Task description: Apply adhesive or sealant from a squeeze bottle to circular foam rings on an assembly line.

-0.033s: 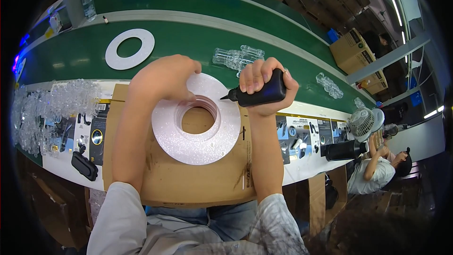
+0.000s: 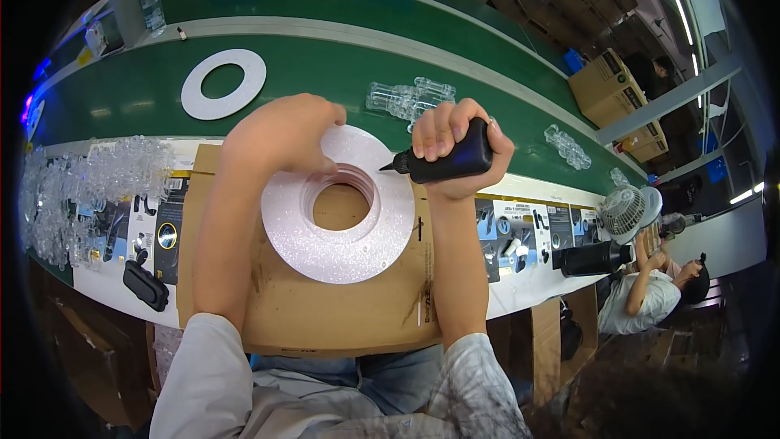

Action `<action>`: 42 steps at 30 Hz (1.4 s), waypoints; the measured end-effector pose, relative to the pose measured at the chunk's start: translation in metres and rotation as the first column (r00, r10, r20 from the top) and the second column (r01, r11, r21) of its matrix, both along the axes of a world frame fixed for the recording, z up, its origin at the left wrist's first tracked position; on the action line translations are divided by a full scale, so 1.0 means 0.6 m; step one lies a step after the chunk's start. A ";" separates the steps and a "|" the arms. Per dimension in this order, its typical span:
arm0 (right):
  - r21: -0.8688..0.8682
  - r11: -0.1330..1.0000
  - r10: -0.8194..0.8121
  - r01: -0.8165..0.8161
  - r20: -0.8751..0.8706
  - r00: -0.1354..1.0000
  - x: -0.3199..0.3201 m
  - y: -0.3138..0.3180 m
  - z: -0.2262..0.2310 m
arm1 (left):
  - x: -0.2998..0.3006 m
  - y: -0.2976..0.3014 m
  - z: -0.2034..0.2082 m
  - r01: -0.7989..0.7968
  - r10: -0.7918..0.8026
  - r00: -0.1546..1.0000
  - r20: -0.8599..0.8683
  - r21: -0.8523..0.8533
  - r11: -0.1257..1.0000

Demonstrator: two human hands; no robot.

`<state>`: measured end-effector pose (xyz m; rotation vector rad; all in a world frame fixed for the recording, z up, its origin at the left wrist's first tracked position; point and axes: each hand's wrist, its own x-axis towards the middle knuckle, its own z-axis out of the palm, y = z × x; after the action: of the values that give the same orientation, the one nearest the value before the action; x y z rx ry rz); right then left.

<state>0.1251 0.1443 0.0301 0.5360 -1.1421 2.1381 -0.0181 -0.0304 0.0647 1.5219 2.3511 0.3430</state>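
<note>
A white, glittery flat ring (image 2: 341,264) lies on a brown cardboard sheet (image 2: 325,321) in front of me. Stepped inner rims show around its round hole, like several rings stacked. My left hand (image 2: 288,134) grips the ring's far left side, thumb at the hole's edge and fingers bent towards the outer edge; part of the ring is hidden beneath it. In my right hand (image 2: 463,150) is a black squeeze bottle (image 2: 455,158) with a pointed nozzle, held sideways with fingers wrapped round it. Its tip points left, at the right part of the ring.
Another white ring (image 2: 190,97) lies on the green bench surface. Clear plastic pieces (image 2: 406,100) lie beyond my right hand, and more are heaped at the left (image 2: 97,171). A black bottle (image 2: 593,259) and a fan (image 2: 621,213) stand right, near another person (image 2: 642,301).
</note>
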 end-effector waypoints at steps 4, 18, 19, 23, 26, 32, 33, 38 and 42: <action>0.003 1.000 -0.007 0.007 0.008 1.000 -0.001 -0.001 0.001 | 0.003 -0.008 -0.005 -0.018 0.025 0.998 -0.065 0.113 0.993; -0.098 0.995 -0.009 0.009 -0.003 1.000 -0.008 -0.010 0.004 | 0.002 -0.003 0.001 -0.078 0.075 0.991 -0.109 -0.016 0.997; -0.102 0.995 0.015 -0.017 -0.027 1.000 -0.006 -0.008 0.005 | 0.003 -0.001 0.002 -0.035 0.036 0.995 -0.088 0.011 0.999; -0.064 0.997 0.045 -0.050 -0.085 0.995 -0.002 -0.005 0.003 | 0.001 0.011 -0.009 0.109 -0.109 0.994 -0.010 0.156 0.982; -0.127 0.991 0.041 -0.047 -0.047 0.998 -0.005 -0.009 -0.001 | -0.002 0.010 -0.013 0.117 -0.117 0.993 -0.007 0.188 0.975; -0.100 0.995 0.021 -0.020 0.013 1.000 -0.005 -0.016 0.004 | -0.011 -0.002 -0.011 0.065 -0.062 0.998 -0.026 0.162 0.985; -0.101 0.995 0.023 -0.022 0.014 1.000 -0.006 -0.017 0.003 | -0.010 -0.004 -0.007 0.063 -0.060 0.998 -0.026 0.160 0.985; -0.020 1.000 0.014 -0.014 0.017 1.000 -0.004 -0.008 -0.003 | -0.002 -0.003 0.008 0.024 -0.027 0.999 0.043 0.066 0.998; -0.010 1.000 0.002 -0.001 0.019 1.000 -0.005 -0.010 -0.003 | 0.001 -0.005 0.007 -0.004 0.001 0.999 0.049 0.055 0.998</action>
<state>0.1222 0.1381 0.0284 0.5131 -1.1418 2.1534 -0.0173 -0.0336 0.0688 1.5174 2.3240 0.4445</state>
